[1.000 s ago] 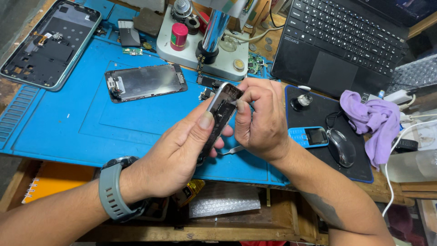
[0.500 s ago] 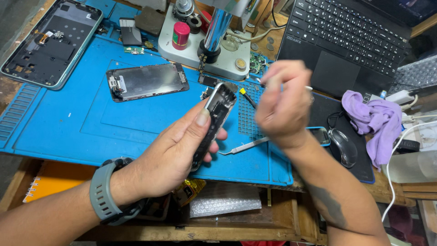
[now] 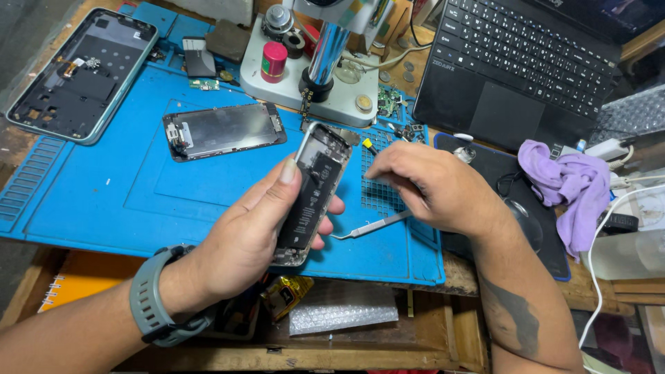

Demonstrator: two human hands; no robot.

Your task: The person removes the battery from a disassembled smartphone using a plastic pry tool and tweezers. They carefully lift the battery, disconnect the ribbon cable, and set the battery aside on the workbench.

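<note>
The opened phone body (image 3: 310, 194) is tilted above the blue repair mat (image 3: 104, 208), clamped in the left hand (image 3: 256, 235); beside it the right hand (image 3: 433, 187) pinches shut over the mat's grid, what it holds hidden; metal tweezers (image 3: 370, 227) lie beneath; a slack grip could drop the phone onto them.

Dark rect. phone screen (image 3: 225, 130) flat on blue mat (image 3: 104, 201), upper left.

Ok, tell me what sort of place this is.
Most likely a phone repair bench. The left hand holds an opened phone over a blue repair mat, with a detached screen and a microscope stand close by.
</note>
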